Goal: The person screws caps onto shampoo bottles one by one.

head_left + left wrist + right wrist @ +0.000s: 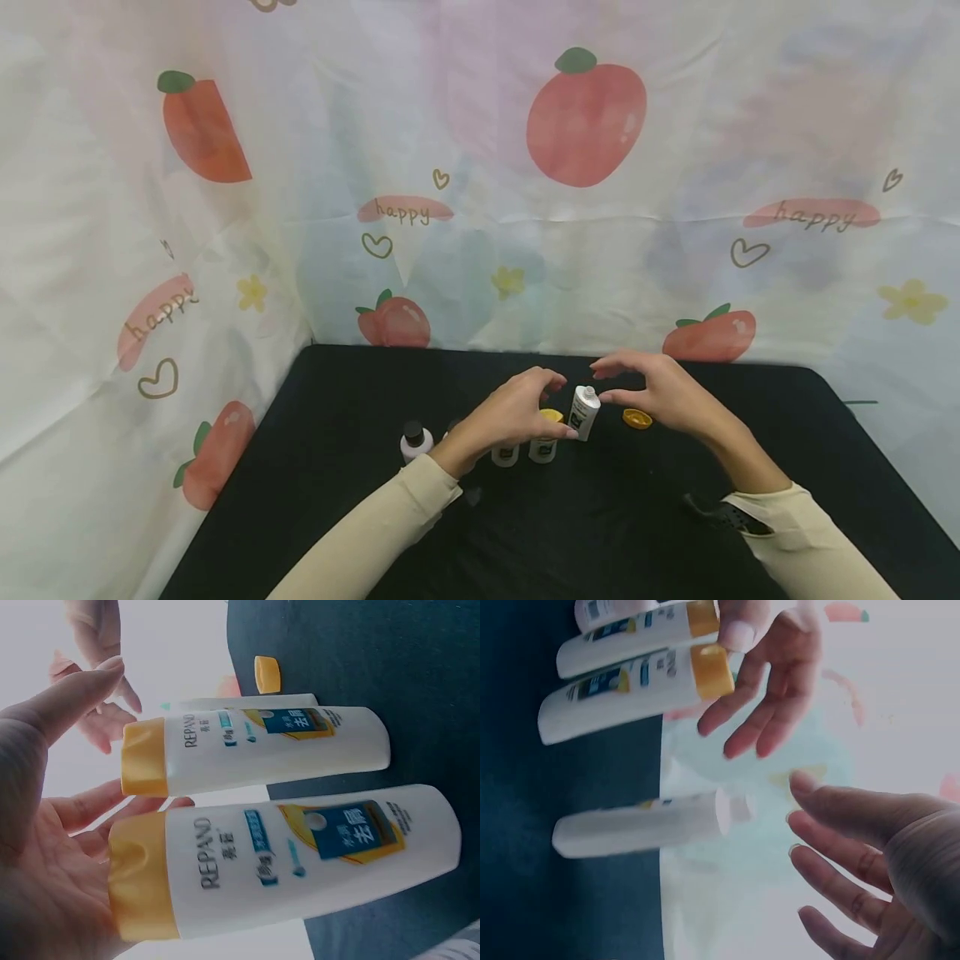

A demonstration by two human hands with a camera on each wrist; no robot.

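Observation:
An uncapped white shampoo bottle (pixel 583 412) stands upright on the black table between the two hands; its bare neck shows in the right wrist view. My right hand (pixel 667 392) is just right of that bottle, fingers spread, holding nothing; a gap separates it from the neck (pixel 740 808). My left hand (pixel 510 410) hovers over two white bottles with yellow caps (pixel 300 862) (pixel 277 746). Its thumb and fingers are spread apart and grip nothing; whether it touches a cap cannot be told. A loose yellow cap (pixel 637 418) lies right of the uncapped bottle.
A pale pink bottle with a black cap (pixel 415 442) stands at the left of the row, partly behind the left forearm. Behind the black table (pixel 600 533) hangs a printed cloth (pixel 480 125) with fruit and hearts. Another cloth side closes the left.

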